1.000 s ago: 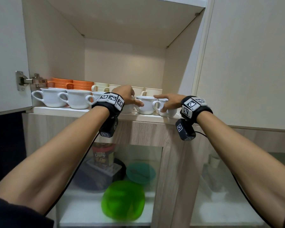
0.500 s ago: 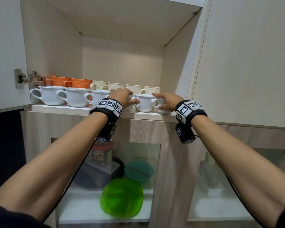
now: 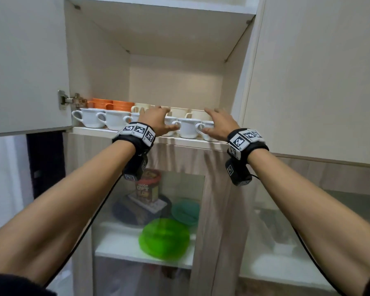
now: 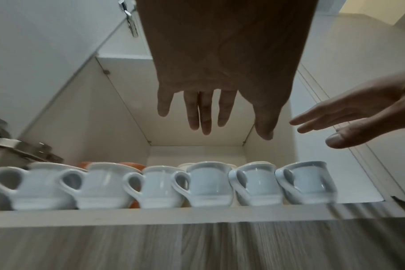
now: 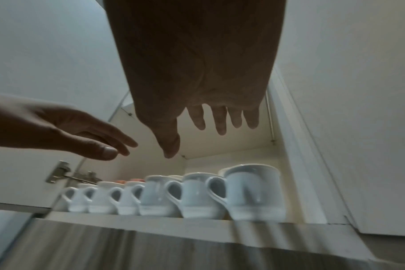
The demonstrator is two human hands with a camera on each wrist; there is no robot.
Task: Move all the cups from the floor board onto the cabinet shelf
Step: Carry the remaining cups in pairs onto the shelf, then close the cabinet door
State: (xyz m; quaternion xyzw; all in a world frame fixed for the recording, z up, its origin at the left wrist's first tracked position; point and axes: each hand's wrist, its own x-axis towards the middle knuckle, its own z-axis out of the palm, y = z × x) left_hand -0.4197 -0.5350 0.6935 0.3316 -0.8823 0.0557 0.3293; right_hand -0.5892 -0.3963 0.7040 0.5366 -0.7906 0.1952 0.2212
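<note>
1. Cabinet shelf (image 3: 137, 136) carries six white cups (image 4: 210, 184) in a front row, with orange cups (image 3: 111, 104) and cream cups (image 3: 179, 112) behind.
2. Left hand (image 3: 156, 121) and right hand (image 3: 219, 122): fingers spread, holding nothing, above the row.
3. Floor board not in view; remaining cups cannot be confirmed.

Behind the lower glass door (image 3: 150, 210): green plate (image 3: 164, 238), teal bowl (image 3: 185, 211), printed carton (image 3: 146, 186). Metal hinge (image 3: 69, 100) on open cabinet door (image 3: 26, 65).
</note>
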